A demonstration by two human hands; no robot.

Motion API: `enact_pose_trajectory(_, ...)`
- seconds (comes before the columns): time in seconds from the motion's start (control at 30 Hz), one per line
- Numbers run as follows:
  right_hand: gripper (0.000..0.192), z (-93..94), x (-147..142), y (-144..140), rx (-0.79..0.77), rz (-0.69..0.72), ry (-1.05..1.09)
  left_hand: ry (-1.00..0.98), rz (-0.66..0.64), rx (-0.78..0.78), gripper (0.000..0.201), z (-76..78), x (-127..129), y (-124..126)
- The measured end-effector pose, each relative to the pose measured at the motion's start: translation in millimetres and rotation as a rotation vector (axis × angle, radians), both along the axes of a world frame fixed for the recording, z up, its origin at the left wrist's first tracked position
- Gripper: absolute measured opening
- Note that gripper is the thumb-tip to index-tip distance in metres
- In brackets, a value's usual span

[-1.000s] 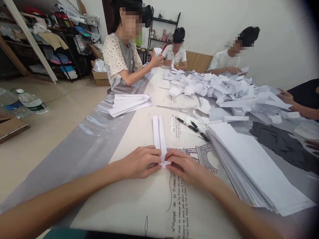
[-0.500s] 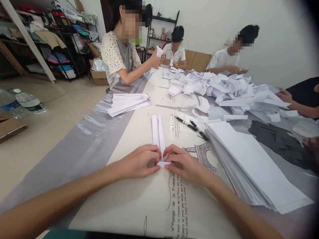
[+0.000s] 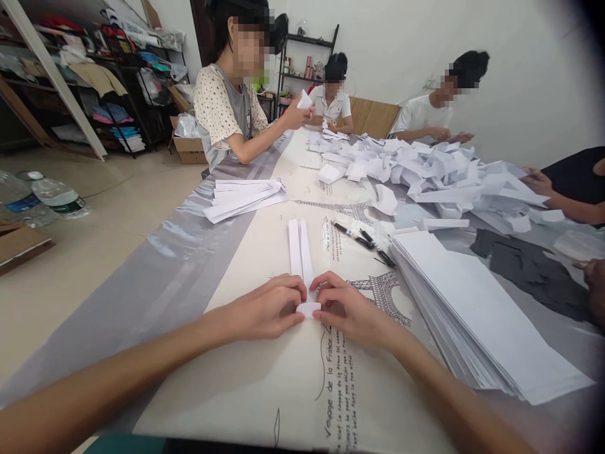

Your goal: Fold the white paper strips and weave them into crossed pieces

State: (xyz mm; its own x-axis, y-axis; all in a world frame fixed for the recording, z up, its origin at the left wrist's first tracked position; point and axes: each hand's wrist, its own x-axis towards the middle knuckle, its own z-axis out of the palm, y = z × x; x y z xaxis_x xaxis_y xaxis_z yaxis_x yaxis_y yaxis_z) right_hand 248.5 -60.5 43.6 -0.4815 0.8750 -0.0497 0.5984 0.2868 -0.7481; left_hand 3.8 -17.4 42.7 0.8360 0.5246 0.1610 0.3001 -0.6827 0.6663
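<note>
Two hands met at the near end of one folded paper strip (image 3: 301, 255): left hand (image 3: 265, 310) and right hand (image 3: 352, 310), fingers pinching its turned-up end. Long axis ran away across the tabletop (image 3: 246, 378); both hands equally near.

Single head-worn view, looking forward and down along the worktop (image 3: 198, 252) from its near end. Close over the left hand (image 3: 265, 310) and right hand (image 3: 352, 313) at lower centre, both forearms running in from the bottom edge. Farther off, co-workers seated along both sides, shelving (image 3: 94, 82) at upper left.
</note>
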Motion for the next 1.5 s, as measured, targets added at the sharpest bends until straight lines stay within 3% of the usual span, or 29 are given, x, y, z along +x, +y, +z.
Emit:
enact_pose_trajectory(0.53, 0.023, 2.9, -3.6, 0.0, -0.042, -0.122, -0.027, 0.023, 0.031, -0.167, 0.020, -2.4, -2.5, 5.3)
enact_pose_trajectory(0.83, 0.025, 2.5, -6.1, -1.4, -0.047, -0.127, -0.043, 0.001, 0.132, -0.234, 0.025, -2.0, 1.5, -0.2)
enact_pose_trajectory(1.17, 0.022, 8.0, -13.9, -9.6, 0.025, -0.111, -0.117, 0.061, 0.159, -0.085, 0.025, 2.3, 2.1, -3.2)
enact_pose_trajectory(1.37, 0.023, 8.4, -17.3, -10.1, 0.016, -0.176, -0.101, 0.121, 0.170, -0.019, 0.027, 5.5, 2.2, -3.0)
enact_pose_trajectory(1.5, 0.024, 4.8, -16.8, -9.2, 0.006, -0.239, -0.092, 0.146, 0.221, 0.157, 0.016, 4.6, 2.5, -3.8)
